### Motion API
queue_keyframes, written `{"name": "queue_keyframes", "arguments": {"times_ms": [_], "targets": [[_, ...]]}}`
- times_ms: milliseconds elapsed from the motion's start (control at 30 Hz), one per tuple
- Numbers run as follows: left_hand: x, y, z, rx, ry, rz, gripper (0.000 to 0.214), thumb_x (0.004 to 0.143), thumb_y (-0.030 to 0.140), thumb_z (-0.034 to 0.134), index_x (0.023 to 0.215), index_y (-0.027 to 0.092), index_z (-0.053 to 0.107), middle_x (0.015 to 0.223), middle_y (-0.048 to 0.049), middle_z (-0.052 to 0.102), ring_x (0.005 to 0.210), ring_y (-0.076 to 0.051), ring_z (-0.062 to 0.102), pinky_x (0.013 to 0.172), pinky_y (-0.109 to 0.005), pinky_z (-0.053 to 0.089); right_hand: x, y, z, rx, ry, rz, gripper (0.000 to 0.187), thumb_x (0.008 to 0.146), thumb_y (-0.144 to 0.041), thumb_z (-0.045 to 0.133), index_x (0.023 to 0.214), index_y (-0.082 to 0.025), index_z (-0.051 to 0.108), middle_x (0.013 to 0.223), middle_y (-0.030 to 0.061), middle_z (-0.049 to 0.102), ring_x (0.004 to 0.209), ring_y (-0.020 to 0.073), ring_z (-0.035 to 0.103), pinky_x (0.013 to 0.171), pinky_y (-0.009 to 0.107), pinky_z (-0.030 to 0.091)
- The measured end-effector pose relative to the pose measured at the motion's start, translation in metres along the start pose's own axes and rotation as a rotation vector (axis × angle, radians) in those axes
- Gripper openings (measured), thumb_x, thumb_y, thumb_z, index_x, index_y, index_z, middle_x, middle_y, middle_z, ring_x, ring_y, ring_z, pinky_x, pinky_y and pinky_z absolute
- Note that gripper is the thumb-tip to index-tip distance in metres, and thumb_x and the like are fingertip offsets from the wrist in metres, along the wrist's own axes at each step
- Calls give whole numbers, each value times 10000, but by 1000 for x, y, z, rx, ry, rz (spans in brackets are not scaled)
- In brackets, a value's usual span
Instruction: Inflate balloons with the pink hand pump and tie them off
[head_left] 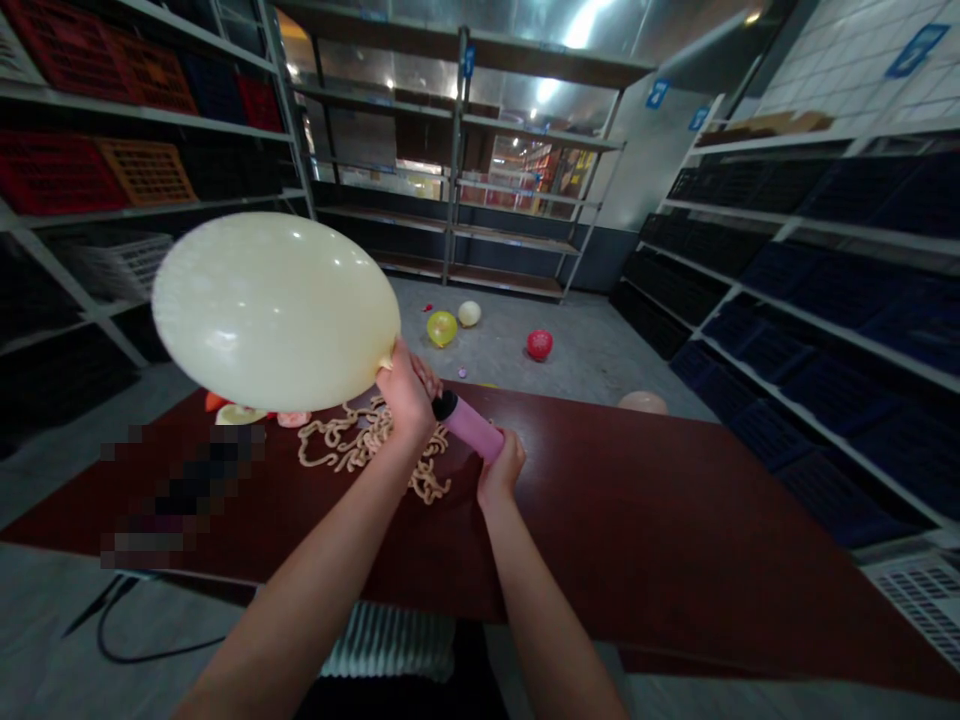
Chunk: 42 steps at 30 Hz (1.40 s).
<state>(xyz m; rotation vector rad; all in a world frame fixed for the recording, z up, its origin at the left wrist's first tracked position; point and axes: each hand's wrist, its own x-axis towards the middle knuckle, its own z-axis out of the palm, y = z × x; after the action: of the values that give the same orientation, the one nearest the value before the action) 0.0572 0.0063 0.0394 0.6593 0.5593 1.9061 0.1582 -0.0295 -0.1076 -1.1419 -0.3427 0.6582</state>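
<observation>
A large, pale cream balloon (pixel 274 310), blown up, stretches out to the left from my left hand (pixel 409 390). The fingers of that hand are closed around the balloon's neck, where it meets the black end of a pink hand pump (pixel 472 425). My right hand (pixel 502 465) is wrapped round the pump's other end. Below my left hand, a heap of beige, knobbly strands (pixel 371 440) lies on the dark red table (pixel 600 520). Limp balloons (pixel 240 414) in cream, orange and pink lie at the table's far left edge, partly behind the big balloon.
On the floor beyond the table are a yellow balloon (pixel 442 328), a small cream balloon (pixel 469 314) and a red balloon (pixel 539 345). Metal shelving (pixel 454 150) stands at the back. Crates (pixel 150 172) fill the left racks, dark bins (pixel 847 340) the right. A cable (pixel 150 658) hangs at lower left.
</observation>
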Motion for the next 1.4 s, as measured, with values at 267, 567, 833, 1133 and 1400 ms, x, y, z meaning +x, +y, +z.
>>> {"name": "queue_keyframes", "arguments": {"times_ms": [267,567,833,1133,1400], "targets": [[-4,21,-44,-133,117,-41,590,890,379,697,524,202,270,383,64,264,314,-84,229,352,-227,222,-9,-9,-1,-100,-62,-128,261,702,-380,504,658,-188,675,700,12,682,737,187,600,678,278,453],[17,66,-86,-121,277,-58,447,966,238,446,578,203,227,422,68,205,331,-91,219,398,-244,221,-19,-18,-6,-238,-161,-233,316,713,-394,508,678,-169,726,721,38,719,753,199,616,712,286,438],[43,116,-88,-99,287,7,399,961,178,398,594,206,244,445,68,208,337,-83,200,412,-252,204,-25,-22,-6,-241,-158,-259,324,725,-394,486,685,-168,715,719,31,713,748,194,620,697,281,444],[56,125,-43,-55,257,-12,469,1031,263,406,595,204,243,454,63,214,324,-89,224,385,-237,218,-24,-22,-5,-235,-22,-266,278,751,-338,460,679,-180,677,697,2,664,737,171,592,698,271,447],[51,40,-14,11,180,-85,484,1080,326,380,623,222,258,447,64,208,332,-96,214,401,-258,199,-9,-8,-12,-287,108,-202,274,820,-321,389,743,-204,625,744,-4,624,732,170,583,624,270,452]]}}
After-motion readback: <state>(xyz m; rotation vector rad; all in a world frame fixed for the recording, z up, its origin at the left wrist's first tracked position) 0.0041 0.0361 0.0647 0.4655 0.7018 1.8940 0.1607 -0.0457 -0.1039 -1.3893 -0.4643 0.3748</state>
